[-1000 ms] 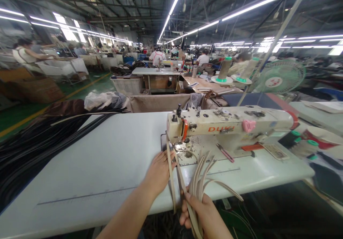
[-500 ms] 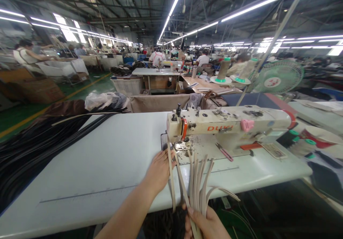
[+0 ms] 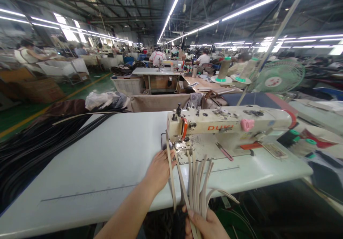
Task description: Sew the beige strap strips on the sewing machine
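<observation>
A cream sewing machine [image 3: 227,126] stands on a white table [image 3: 107,160]. My left hand [image 3: 159,171] lies on the table just left of the needle, fingers closed against a beige strip [image 3: 170,174] that runs from the presser foot down over the table edge. My right hand [image 3: 206,226], at the bottom edge, is closed round a bundle of several beige strips [image 3: 199,181] that fan upward toward the machine.
Black strips [image 3: 34,146] are heaped on the table's left end. Thread cones [image 3: 224,69] and a green fan [image 3: 280,76] stand behind the machine. Small scissors [image 3: 224,152] lie on the machine bed. Other people work at tables far behind.
My right hand has dropped lower toward the frame's bottom edge with the bundle, and the strips stand straighter. My left hand has stayed put.
</observation>
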`<control>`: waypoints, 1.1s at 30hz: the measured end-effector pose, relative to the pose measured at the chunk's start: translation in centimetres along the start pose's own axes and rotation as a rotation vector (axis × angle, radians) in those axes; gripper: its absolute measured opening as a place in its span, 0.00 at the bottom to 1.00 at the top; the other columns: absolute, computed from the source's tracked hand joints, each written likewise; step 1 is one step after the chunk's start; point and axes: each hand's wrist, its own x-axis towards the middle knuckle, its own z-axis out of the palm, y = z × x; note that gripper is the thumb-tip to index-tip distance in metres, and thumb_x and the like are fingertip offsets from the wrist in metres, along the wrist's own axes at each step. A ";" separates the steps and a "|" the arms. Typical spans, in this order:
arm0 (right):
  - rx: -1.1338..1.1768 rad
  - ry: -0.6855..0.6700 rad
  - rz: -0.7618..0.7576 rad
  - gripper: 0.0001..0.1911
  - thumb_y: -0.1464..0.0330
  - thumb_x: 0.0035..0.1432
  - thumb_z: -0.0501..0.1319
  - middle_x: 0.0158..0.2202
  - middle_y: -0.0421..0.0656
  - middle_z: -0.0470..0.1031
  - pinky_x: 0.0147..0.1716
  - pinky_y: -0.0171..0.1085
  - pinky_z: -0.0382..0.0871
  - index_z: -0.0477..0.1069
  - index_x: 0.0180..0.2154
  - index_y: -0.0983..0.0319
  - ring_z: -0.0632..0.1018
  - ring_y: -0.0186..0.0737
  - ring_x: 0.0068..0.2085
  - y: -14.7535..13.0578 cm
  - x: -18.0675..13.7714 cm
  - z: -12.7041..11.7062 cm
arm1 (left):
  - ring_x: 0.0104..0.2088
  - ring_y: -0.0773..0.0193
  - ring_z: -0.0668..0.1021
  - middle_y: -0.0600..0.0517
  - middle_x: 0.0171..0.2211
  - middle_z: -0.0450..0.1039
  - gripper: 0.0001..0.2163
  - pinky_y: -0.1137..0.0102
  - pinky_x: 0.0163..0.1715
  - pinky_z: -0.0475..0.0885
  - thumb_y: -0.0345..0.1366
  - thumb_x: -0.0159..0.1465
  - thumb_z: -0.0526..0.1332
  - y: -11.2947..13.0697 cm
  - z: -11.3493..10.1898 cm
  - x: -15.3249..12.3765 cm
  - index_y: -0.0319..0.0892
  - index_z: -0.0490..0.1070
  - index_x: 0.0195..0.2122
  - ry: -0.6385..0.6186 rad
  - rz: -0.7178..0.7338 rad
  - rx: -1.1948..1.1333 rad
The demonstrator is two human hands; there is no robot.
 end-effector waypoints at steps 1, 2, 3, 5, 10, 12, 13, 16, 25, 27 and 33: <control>0.004 0.004 -0.001 0.38 0.44 0.42 0.79 0.23 0.41 0.76 0.22 0.32 0.72 0.76 0.41 0.67 0.78 0.38 0.21 0.0 -0.1 0.0 | 0.65 0.51 0.70 0.43 0.64 0.69 0.18 0.49 0.64 0.70 0.39 0.77 0.51 0.0 0.0 0.0 0.39 0.67 0.64 0.005 0.000 -0.002; 0.004 0.007 0.001 0.38 0.44 0.41 0.79 0.23 0.41 0.76 0.22 0.32 0.72 0.76 0.41 0.67 0.78 0.38 0.21 0.0 -0.1 0.1 | 0.65 0.51 0.70 0.43 0.64 0.69 0.18 0.49 0.64 0.70 0.39 0.77 0.51 0.1 0.0 0.0 0.40 0.67 0.64 0.008 0.001 -0.004; 0.002 0.009 0.007 0.38 0.43 0.41 0.79 0.23 0.41 0.76 0.22 0.32 0.72 0.76 0.41 0.67 0.78 0.38 0.21 -0.1 -0.2 0.2 | 0.65 0.51 0.70 0.43 0.63 0.69 0.18 0.49 0.64 0.70 0.39 0.77 0.51 0.1 0.0 0.0 0.40 0.67 0.63 0.008 0.001 -0.005; -0.003 0.019 0.032 0.40 0.43 0.39 0.79 0.22 0.41 0.76 0.21 0.32 0.71 0.75 0.41 0.67 0.78 0.39 0.20 -0.4 -0.4 0.6 | 0.66 0.51 0.69 0.43 0.64 0.69 0.18 0.48 0.65 0.69 0.39 0.77 0.51 0.1 -0.1 0.1 0.39 0.67 0.63 0.001 0.001 -0.004; -0.020 0.059 0.063 0.43 0.41 0.31 0.80 0.22 0.41 0.76 0.17 0.32 0.68 0.74 0.38 0.66 0.78 0.41 0.19 -1.2 -0.8 1.4 | 0.66 0.51 0.70 0.43 0.64 0.68 0.18 0.48 0.65 0.69 0.39 0.77 0.51 -0.1 -0.3 0.0 0.38 0.67 0.64 -0.011 0.015 0.002; -0.044 0.047 0.046 0.42 0.40 0.33 0.79 0.22 0.41 0.76 0.16 0.31 0.67 0.74 0.38 0.66 0.78 0.41 0.19 -1.2 -0.8 1.4 | 0.65 0.51 0.70 0.43 0.64 0.68 0.18 0.49 0.65 0.68 0.40 0.77 0.51 -0.1 -0.3 0.0 0.39 0.67 0.63 -0.015 0.015 -0.004; -0.053 0.043 0.032 0.42 0.40 0.35 0.78 0.22 0.41 0.76 0.16 0.31 0.67 0.74 0.39 0.67 0.78 0.41 0.19 -1.1 -0.8 1.4 | 0.65 0.51 0.70 0.42 0.64 0.68 0.18 0.48 0.65 0.68 0.40 0.78 0.51 -0.2 -0.3 0.0 0.39 0.67 0.63 -0.014 0.013 -0.008; -0.042 0.045 -0.004 0.38 0.43 0.41 0.78 0.22 0.41 0.75 0.16 0.31 0.67 0.75 0.41 0.67 0.78 0.41 0.19 -1.0 -1.0 1.4 | 0.64 0.51 0.71 0.42 0.63 0.69 0.19 0.49 0.65 0.69 0.41 0.78 0.50 -0.2 -0.4 0.1 0.39 0.67 0.63 -0.010 0.005 -0.023; -0.059 0.084 -0.014 0.32 0.50 0.44 0.79 0.24 0.42 0.76 0.18 0.32 0.70 0.77 0.41 0.68 0.79 0.41 0.21 -1.8 -3.0 2.0 | 0.65 0.53 0.70 0.43 0.63 0.70 0.20 0.56 0.67 0.65 0.44 0.78 0.50 -0.1 -1.5 0.4 0.39 0.68 0.63 -0.063 -0.003 -0.058; -0.061 0.095 -0.019 0.32 0.50 0.43 0.79 0.23 0.42 0.76 0.17 0.33 0.69 0.77 0.40 0.68 0.78 0.41 0.20 -1.6 -3.2 1.7 | 0.65 0.53 0.70 0.42 0.63 0.69 0.20 0.56 0.66 0.65 0.45 0.77 0.52 -0.1 -1.7 0.5 0.39 0.68 0.63 -0.087 -0.008 -0.047; -0.040 0.097 -0.018 0.30 0.52 0.45 0.79 0.23 0.43 0.76 0.18 0.32 0.69 0.78 0.40 0.68 0.78 0.40 0.20 -1.2 -3.8 1.2 | 0.65 0.52 0.70 0.43 0.63 0.69 0.19 0.56 0.66 0.65 0.41 0.78 0.51 -0.1 -1.6 0.6 0.37 0.68 0.63 -0.100 -0.021 -0.037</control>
